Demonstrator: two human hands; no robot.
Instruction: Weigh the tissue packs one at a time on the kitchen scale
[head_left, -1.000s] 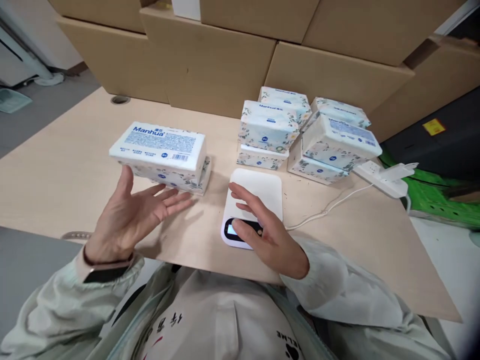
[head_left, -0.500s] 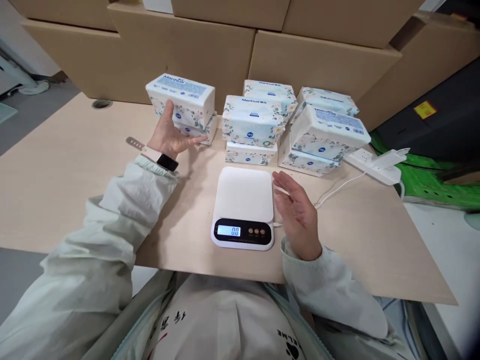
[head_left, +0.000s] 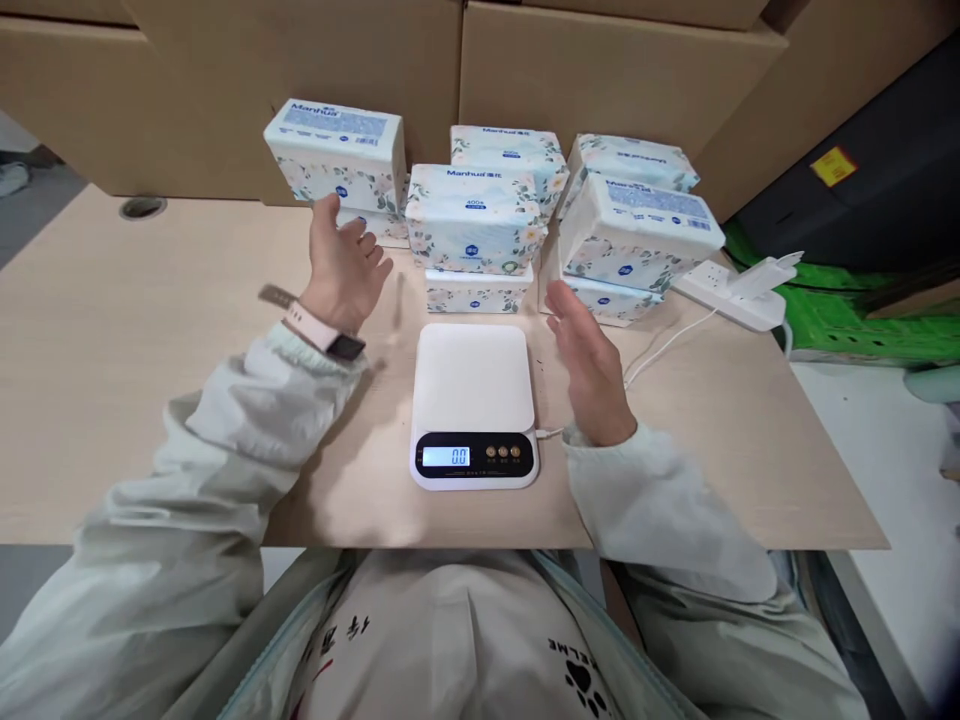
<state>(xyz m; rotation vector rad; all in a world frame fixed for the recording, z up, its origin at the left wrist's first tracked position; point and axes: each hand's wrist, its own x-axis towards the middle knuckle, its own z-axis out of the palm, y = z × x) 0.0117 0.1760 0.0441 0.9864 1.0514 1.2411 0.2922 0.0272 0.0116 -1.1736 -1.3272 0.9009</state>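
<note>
My left hand (head_left: 346, 262), a watch on its wrist, is open with its fingers spread. It hovers in front of the left stack of tissue packs (head_left: 337, 150), holding nothing. My right hand (head_left: 591, 365) is also open, fingers stretched forward, just right of the kitchen scale (head_left: 474, 380). The scale's white platform bears nothing and its lit display (head_left: 447, 457) reads 0.0. Behind the scale stand the middle tissue packs (head_left: 474, 222), stacked in twos. More tissue packs (head_left: 637, 235) are stacked to the right, beyond my right hand.
Large cardboard boxes (head_left: 360, 60) form a wall behind the table (head_left: 150, 370). A white power strip (head_left: 739, 298) with a plugged-in charger lies at the right, its cable running over the tabletop. A green crate (head_left: 840, 310) stands past the right edge.
My left hand has drawn off the left stack of tissue packs and turned its palm inward. My right hand has moved forward, toward the packs. The view has shifted somewhat.
</note>
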